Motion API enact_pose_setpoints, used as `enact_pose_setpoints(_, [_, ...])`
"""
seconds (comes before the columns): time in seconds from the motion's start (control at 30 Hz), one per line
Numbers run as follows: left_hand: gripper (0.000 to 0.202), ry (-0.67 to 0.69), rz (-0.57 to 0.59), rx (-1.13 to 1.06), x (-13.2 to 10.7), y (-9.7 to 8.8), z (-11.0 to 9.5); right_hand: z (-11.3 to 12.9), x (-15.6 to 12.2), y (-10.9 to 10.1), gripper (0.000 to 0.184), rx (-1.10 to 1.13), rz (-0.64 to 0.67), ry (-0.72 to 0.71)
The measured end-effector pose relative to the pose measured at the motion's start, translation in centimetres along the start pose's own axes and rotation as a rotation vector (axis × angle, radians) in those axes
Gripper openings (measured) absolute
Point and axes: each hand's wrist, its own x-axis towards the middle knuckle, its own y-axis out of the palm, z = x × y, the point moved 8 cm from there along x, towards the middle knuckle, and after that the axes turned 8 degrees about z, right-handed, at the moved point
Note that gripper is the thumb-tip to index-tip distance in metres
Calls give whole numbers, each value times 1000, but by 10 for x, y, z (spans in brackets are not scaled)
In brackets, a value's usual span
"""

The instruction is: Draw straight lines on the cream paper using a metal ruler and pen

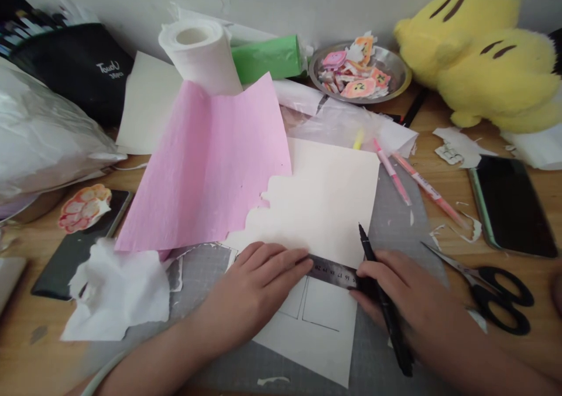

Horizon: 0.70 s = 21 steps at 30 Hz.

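A white sheet of paper (pixel 316 355) with thin black lines lies in front of me on a grey cutting mat (pixel 193 314). Across it rests a metal ruler (pixel 333 273), its numbers upside down from my side. My left hand (pixel 259 284) lies over the ruler's left part, fingers stretched out and pressing down. In my right hand (pixel 399 290) is a black pen (pixel 386 308), tip pointing up and away from the paper; that hand's thumb and fingers also touch the ruler's right end. Beyond the ruler is a blank white sheet (pixel 325 197), partly under pink crepe paper (pixel 219 167).
Black-handled scissors (pixel 492 290) and a phone (pixel 513 202) lie right; pink markers (pixel 395 173) lie behind. At the back stand a paper roll (pixel 202 56), a metal bowl (pixel 316 79) of cutouts and yellow plush toys (pixel 496 74). Crumpled tissue (pixel 123 290) sits left.
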Motion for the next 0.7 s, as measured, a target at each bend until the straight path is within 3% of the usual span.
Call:
enact_pose_setpoints(0.1, [32,39,49,31,-1,4,-2,1,1,1,6,33,8,-10])
enact_pose_setpoints(0.7, [29,31,47,55,-3,4,-3,0,2,4,5,57,52,-21])
